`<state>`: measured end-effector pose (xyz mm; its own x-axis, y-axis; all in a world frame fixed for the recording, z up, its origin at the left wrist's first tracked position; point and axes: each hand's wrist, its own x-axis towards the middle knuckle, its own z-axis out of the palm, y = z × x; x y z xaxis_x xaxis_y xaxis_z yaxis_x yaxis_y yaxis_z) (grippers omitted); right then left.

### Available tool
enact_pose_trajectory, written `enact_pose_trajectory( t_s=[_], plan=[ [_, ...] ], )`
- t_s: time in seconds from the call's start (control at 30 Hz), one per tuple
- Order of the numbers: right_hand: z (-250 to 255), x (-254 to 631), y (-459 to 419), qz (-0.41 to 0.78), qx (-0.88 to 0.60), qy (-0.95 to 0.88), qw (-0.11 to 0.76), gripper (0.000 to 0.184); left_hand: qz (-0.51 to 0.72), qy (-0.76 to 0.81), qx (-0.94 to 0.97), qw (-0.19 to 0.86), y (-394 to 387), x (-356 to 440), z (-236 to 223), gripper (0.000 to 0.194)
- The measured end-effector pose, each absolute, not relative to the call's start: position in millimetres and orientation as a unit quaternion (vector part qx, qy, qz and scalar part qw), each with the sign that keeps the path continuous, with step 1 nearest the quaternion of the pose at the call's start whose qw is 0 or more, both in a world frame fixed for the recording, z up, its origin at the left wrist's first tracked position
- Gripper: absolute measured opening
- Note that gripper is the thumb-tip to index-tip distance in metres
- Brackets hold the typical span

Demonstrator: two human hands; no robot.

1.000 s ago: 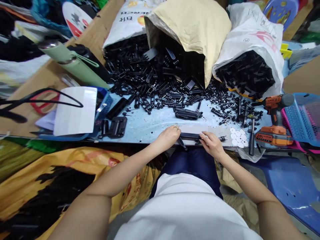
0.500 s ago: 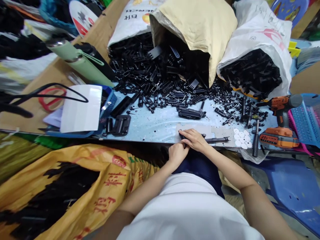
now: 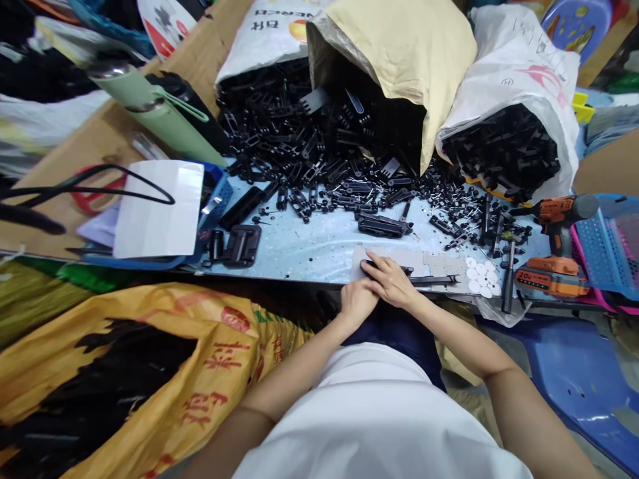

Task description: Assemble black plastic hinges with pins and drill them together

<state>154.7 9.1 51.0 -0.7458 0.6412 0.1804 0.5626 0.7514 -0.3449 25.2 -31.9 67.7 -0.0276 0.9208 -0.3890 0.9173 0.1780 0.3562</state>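
My right hand (image 3: 392, 279) lies over a long black plastic bar (image 3: 429, 279) on a grey card (image 3: 394, 258) at the near edge of the light blue table (image 3: 309, 246), fingers curled on the bar's left end. My left hand (image 3: 357, 303) sits just below it at the table edge, fingers closed and tucked under the right hand; what it holds is hidden. A stack of black assembled parts (image 3: 382, 225) lies just beyond the card.
Three open sacks (image 3: 399, 46) spill several black plastic parts (image 3: 309, 159) across the table's back. An orange cordless drill (image 3: 556, 246) and white round discs (image 3: 482, 276) lie right. A blue tray with white paper (image 3: 160, 213) sits left; a yellow sack (image 3: 124, 372) stands below.
My left hand left the bar's left end and dropped to the table edge. My right hand slid left along the bar to the end the left hand had held.
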Motion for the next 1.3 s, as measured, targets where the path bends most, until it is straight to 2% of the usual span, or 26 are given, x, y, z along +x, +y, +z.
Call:
enact_pose_trajectory(
  t_s=[0.17, 0.3, 0.47, 0.73, 0.93, 1.03, 1.17, 1.3],
  plan=[
    [50, 215, -6, 0.049, -0.362, -0.895, 0.255, 0.049, 0.169, 0.548, 0.812, 0.109, -12, 19, 63, 0.036],
    [35, 245, -4, 0.033, -0.369, -0.901, 0.227, 0.045, 0.124, 0.41, 0.893, 0.138, 10, 35, 56, 0.05],
    [24, 250, 8, 0.036, -0.345, -0.917, 0.197, 0.044, 0.101, 0.443, 0.874, 0.172, 11, 46, 50, 0.047],
    [35, 267, 44, 0.065, -0.188, -0.972, 0.122, 0.04, 0.08, 0.45, 0.871, 0.179, 8, 46, 55, 0.044],
    [34, 270, 59, 0.058, -0.14, -0.984, 0.093, 0.042, 0.087, 0.462, 0.863, 0.185, 8, 48, 55, 0.045],
    [30, 266, 54, 0.05, -0.168, -0.981, 0.086, 0.042, 0.086, 0.484, 0.852, 0.18, 6, 51, 55, 0.043],
    [30, 261, 39, 0.007, -0.29, -0.952, 0.1, 0.044, 0.086, 0.509, 0.841, 0.16, 0, 54, 54, 0.042],
    [42, 267, 37, -0.032, -0.325, -0.944, 0.045, 0.059, 0.082, 0.466, 0.873, 0.121, -6, 45, 54, 0.046]
  ],
)
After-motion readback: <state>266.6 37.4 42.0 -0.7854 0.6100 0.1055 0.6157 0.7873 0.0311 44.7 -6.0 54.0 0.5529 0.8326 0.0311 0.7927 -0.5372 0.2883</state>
